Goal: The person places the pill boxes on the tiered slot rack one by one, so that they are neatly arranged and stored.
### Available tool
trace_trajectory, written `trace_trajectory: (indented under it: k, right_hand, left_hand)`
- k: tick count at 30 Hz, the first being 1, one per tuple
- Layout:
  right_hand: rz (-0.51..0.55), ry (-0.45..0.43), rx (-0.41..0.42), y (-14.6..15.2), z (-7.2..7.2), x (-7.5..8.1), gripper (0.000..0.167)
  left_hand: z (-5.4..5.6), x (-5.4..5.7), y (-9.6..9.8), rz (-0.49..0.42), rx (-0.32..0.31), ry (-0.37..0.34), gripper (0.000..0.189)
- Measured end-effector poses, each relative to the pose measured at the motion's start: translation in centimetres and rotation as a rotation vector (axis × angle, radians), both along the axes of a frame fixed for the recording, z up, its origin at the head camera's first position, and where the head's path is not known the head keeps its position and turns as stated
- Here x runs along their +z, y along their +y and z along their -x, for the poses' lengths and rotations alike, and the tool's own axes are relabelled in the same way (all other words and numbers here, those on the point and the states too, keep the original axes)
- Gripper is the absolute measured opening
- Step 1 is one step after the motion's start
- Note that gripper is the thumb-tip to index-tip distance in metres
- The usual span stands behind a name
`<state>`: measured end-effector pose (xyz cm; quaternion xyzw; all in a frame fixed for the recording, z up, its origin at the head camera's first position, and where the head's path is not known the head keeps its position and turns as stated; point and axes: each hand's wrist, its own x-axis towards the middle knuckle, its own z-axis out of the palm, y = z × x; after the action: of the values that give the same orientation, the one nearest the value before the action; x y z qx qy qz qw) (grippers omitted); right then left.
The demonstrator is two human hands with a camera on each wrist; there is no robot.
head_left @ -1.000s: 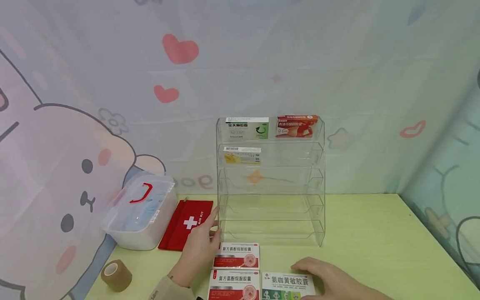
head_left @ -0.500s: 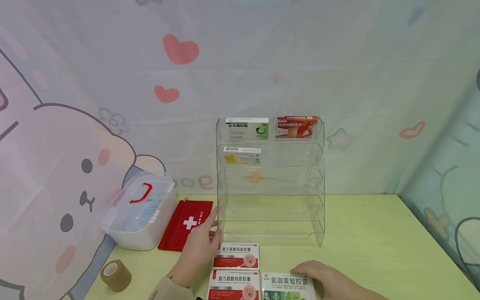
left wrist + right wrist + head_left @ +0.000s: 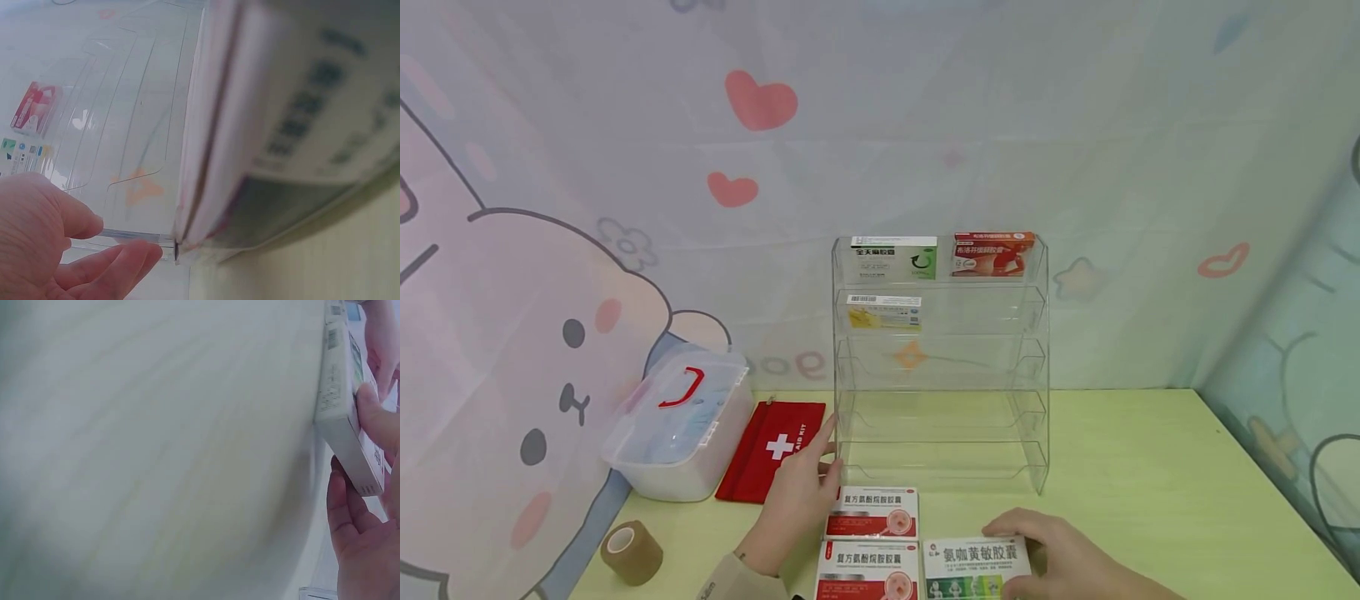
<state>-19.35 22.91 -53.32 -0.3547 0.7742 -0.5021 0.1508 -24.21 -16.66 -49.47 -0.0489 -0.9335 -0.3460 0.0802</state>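
In the head view my left hand (image 3: 797,492) holds the left side panel of a clear acrylic display rack (image 3: 942,443); the left wrist view shows thumb and fingers on either side of the panel's edge. My right hand (image 3: 1060,557) pinches a white and green medicine box (image 3: 973,560) at its right end, thumb on the front face and fingers behind. The box is tilted, its far edge raised. Two red and white medicine boxes, the nearer box (image 3: 868,573) and the farther box (image 3: 874,510), lie to its left before the rack.
Upper rack tiers hold a green and white box (image 3: 891,260), a red box (image 3: 992,257) and a yellow and white box (image 3: 883,313). On the left are a red first aid pouch (image 3: 778,446), a white lidded case (image 3: 677,425) and a brown bandage roll (image 3: 634,554).
My right hand has taken hold of the white and green box and raised its far edge slightly. The left hand stays at the rack's side.
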Motion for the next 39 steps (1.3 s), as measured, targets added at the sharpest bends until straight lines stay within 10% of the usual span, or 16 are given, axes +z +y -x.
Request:
trace_trajectory:
  k: [15, 26, 39]
  right_hand:
    - [-0.102, 0.051, -0.201, -0.2, 0.4, 2.2, 0.041]
    - [-0.027, 0.367, -0.231, -0.1, 1.3, 4.5, 0.033]
    - [-0.032, 0.54, -0.395, 0.0, 2.7, 8.4, 0.039]
  left_hand:
    - [-0.1, 0.2, 0.1, 0.008, 0.005, -0.018, 0.082]
    - [-0.1, 0.2, 0.1, 0.007, -0.006, -0.007, 0.081]
    - [-0.2, 0.4, 0.1, 0.005, 0.001, -0.016, 0.08]
